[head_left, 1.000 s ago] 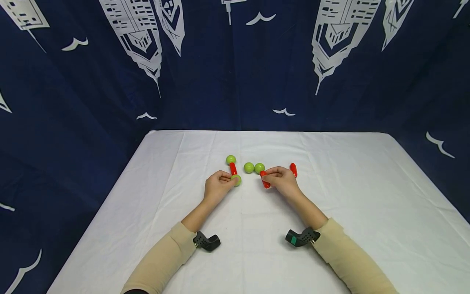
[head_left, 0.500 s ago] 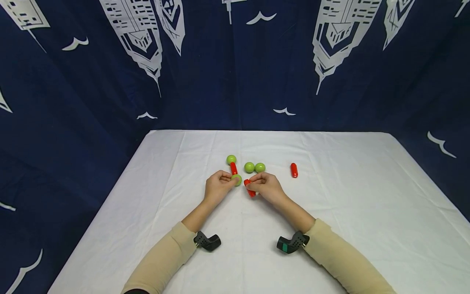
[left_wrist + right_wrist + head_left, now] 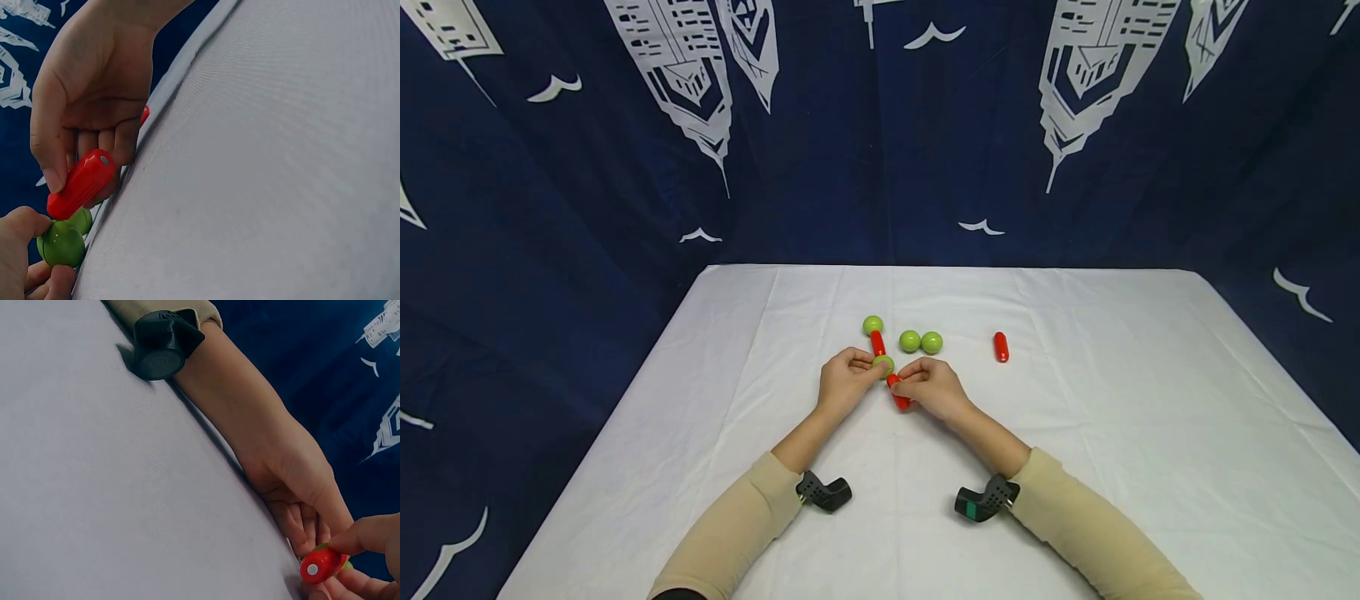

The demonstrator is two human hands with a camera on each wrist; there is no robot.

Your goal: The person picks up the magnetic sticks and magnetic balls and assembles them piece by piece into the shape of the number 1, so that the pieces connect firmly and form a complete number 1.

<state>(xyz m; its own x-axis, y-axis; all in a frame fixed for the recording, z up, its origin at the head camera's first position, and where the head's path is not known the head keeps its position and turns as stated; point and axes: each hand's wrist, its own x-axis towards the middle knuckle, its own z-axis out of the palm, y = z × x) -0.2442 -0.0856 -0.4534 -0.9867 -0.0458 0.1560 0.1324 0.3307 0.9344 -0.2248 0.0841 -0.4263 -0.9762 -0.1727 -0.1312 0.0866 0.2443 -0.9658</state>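
Observation:
With thumb and fingers my left hand [image 3: 844, 383] pinches a green ball [image 3: 61, 244], which sits at the near end of a red rod [image 3: 877, 343]. A second green ball [image 3: 872, 325] is at that rod's far end. My right hand [image 3: 934, 388] pinches another red rod [image 3: 82, 185] by its sides, its upper end at the near side of the held ball. In the left wrist view a small pale disc shows near that rod's free end. Whether the rod and ball touch I cannot tell for certain.
Two green balls [image 3: 921, 342] lie side by side just beyond my right hand. Farther right a single red rod [image 3: 1002, 347] lies on the white cloth-covered table [image 3: 1120, 400]. A dark blue printed curtain [image 3: 880, 167] hangs behind the table.
My right hand has moved left and toward me with its red rod, from beside the two green balls to the held ball. The left hand has stayed in place.

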